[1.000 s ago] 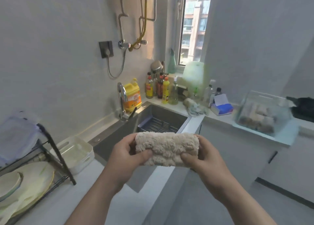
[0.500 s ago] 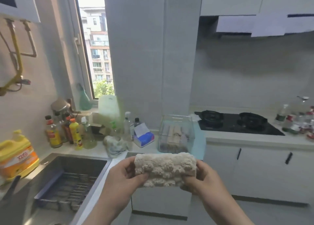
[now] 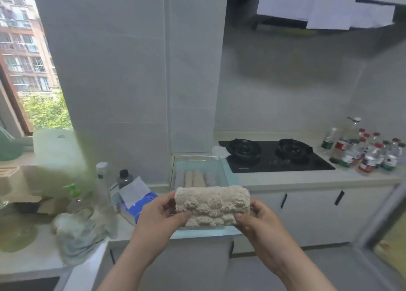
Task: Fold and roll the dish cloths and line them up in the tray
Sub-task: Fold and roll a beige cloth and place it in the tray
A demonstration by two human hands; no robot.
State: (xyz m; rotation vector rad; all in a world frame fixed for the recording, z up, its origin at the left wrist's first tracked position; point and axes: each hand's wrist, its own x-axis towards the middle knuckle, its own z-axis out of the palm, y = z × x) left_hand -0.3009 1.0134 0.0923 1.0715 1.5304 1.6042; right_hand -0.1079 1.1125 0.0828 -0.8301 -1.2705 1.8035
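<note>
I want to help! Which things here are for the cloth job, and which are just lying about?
For the job: rolled cloth, left hand, right hand, clear tray, rolls inside it.
Lying about: hob, bottles, tissue pack, plastic bag.

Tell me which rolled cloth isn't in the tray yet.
The beige roll gripped by the left hand and right hand; the other rolls lie side by side inside the tray.

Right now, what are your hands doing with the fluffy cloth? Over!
Left hand, right hand grip rolled beige dish cloth by its ends. Clear tray behind it, rolled cloths inside. Nothing between.
</note>
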